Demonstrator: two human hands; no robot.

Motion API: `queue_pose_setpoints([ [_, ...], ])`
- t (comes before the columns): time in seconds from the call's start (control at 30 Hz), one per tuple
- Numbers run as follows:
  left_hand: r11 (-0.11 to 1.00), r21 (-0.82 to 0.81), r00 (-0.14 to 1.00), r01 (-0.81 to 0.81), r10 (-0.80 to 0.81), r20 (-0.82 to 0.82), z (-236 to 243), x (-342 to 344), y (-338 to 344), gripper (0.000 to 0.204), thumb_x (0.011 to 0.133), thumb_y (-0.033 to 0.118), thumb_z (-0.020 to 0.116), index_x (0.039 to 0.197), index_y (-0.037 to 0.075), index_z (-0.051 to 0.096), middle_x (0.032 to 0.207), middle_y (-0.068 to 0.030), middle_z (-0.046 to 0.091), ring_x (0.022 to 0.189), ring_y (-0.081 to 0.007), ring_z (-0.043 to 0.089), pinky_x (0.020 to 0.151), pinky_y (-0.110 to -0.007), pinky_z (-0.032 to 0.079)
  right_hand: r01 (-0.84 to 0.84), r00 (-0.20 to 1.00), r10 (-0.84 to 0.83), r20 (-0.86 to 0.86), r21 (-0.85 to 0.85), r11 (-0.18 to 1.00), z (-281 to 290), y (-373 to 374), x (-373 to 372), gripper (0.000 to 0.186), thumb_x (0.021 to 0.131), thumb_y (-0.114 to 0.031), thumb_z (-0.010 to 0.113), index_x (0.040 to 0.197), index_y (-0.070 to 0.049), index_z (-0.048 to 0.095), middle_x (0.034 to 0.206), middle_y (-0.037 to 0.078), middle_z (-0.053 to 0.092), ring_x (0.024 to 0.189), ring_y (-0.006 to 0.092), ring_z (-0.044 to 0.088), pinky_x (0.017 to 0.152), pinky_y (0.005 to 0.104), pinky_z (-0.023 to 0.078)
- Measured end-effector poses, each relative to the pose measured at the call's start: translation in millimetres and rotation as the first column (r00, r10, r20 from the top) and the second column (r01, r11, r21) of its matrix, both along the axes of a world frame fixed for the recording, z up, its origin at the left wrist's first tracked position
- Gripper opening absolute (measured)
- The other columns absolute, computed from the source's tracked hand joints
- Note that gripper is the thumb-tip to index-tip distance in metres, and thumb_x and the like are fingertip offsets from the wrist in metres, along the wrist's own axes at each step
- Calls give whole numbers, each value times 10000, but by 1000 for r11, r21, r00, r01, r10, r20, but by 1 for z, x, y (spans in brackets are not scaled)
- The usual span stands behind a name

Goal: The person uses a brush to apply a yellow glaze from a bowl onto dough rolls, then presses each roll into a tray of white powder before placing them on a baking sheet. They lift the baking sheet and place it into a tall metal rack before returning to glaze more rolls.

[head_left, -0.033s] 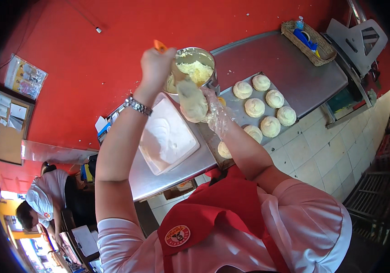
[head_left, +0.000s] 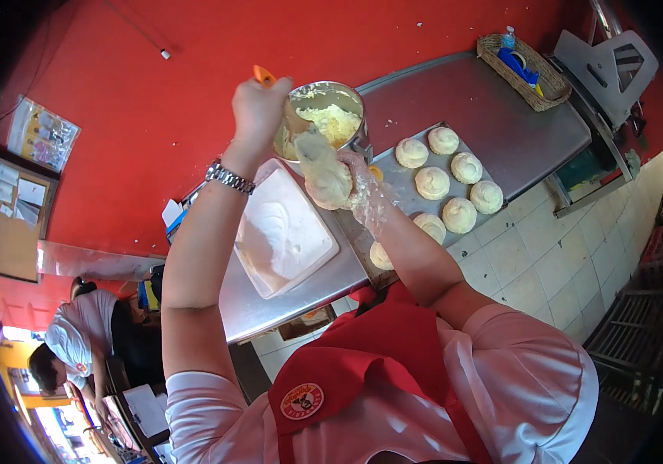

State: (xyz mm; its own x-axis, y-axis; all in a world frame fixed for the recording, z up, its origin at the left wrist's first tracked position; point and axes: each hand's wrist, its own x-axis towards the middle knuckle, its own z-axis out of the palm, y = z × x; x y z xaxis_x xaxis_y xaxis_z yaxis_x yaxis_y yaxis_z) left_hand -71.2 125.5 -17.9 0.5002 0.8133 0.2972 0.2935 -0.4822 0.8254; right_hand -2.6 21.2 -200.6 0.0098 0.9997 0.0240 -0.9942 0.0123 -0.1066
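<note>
Here, the right hand (head_left: 358, 179) clasps a bun (head_left: 327, 188) near the left hand (head_left: 260, 110) gripping a spatula (head_left: 265, 76).

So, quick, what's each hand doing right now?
Left hand: closed, holding an orange-handled tool.
Right hand: gloved, holding a cream-covered bun.

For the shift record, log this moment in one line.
left hand: grips orange-handled spatula; gloved right hand: holds pale-coated bun; nearby: metal pot, white tub, tray of pale-topped buns

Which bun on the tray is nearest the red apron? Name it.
The bun at the near end, left of the right forearm; the others lie to its right.
</note>
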Motion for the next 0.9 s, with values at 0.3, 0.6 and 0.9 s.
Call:
queue_pose_setpoints([
  [0.3, 998, 59, 994, -1, 8, -113, -15, 13, 1, 318, 792, 245, 674, 619, 1, 567, 572, -26, 548, 517, -79, 505, 475, -272, 400, 28, 1000, -29, -11, -112, 993, -6, -3, 11, 368, 842, -249, 478, 1080, 17, 568, 999, 155, 633, 887, 290, 643, 793, 437, 549],
  [0.6, 212, 866, 791, 453, -544, -281, -67, -56, -146, 115, 720, 38, 674, 683, 69, 570, 692, -29, 587, 598, -186, 596, 543, -263, 494, 226, 974, -227, 9, -120, 967, -33, 2, 31, 414, 883, -336, 434, 1106, -20, 581, 1028, 118, 645, 899, 263, 648, 768, 416, 556],
  [0.9, 992, 40, 930, -116, 94, 356, 3, -64, -29, 141, 823, 72, 618, 692, 27, 588, 564, -4, 531, 499, -92, 511, 456, -272, 398, 1, 992, -8, 127, 55, 998, 14, -2, 1, 459, 899, -379, 463, 1180, -23, 526, 1100, 159, 608, 1001, 298, 606, 834, 415, 519],
])
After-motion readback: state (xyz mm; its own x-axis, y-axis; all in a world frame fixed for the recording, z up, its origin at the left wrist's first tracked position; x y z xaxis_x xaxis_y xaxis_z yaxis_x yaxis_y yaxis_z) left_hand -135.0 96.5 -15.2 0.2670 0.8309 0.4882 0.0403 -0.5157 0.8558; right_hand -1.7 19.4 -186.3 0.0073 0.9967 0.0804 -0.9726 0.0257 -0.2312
